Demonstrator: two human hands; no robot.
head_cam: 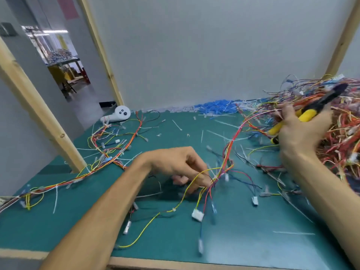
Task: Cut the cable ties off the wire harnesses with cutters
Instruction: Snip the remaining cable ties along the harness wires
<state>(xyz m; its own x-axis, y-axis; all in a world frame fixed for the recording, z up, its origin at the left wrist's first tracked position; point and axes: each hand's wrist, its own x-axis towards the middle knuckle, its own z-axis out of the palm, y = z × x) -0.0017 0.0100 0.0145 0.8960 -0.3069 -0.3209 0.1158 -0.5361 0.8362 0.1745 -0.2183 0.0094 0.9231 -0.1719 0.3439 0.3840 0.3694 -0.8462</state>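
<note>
Green matting covers the surface [243,240], which is framed by pale wooden posts [39,106] and backed by a grey wall [194,45]. Near the middle, the fingers [200,172] of the left hand [175,164] are curled downward, and a wire harness [224,168] is pinched between them and the thumb just above the surface. From that pinch, red, yellow and blue wires are fanned out toward the viewer, ending in a white connector [197,214] and smaller blurred plugs. A small white cable tie [174,209] is seen on one yellow wire. The same harness is led up and to the right into a large pile of harnesses [342,133] heaped at the right edge. Over that pile the right hand [303,133] is raised, its fingers [288,112] wrapped round the yellow handles of the cutters [308,114]. A black end is pointed up and to the right; the blades cannot be made out through the blur. Cut ties [176,124] are scattered across the surface. A second harness [109,152] is spread along the left side. Blue plastic pieces [216,105] are banked along the back edge, and a white handheld controller [116,114] is laid at the back left corner.
</note>
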